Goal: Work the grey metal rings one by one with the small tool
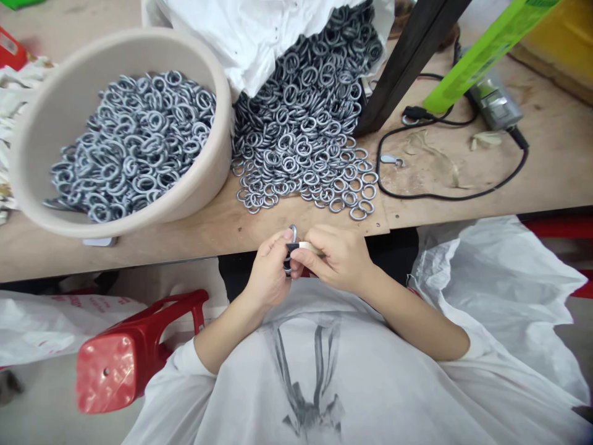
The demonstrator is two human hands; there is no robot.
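Observation:
My left hand [269, 272] is closed around a few grey metal rings; one ring [293, 233] sticks up above the thumb, others show below the fingers. In my right hand [340, 256], thumb and bent fingers pinch a small tool [309, 247] with a cream handle and a dark flat end. That dark end meets the left fingertips at the rings; the exact contact is hidden. Both hands are together in front of the table's near edge. Just beyond them lies a loose pile of metal rings [301, 148], spilling from a white sack [241, 43].
A beige tub [222, 123] of similar rings stands at the left. A dark post [407, 62], a green tube [486, 55] and a grey device [498, 105] with a black cable [430, 196] are at the right. Below the wooden table [199, 238] stands a red stool [111, 371].

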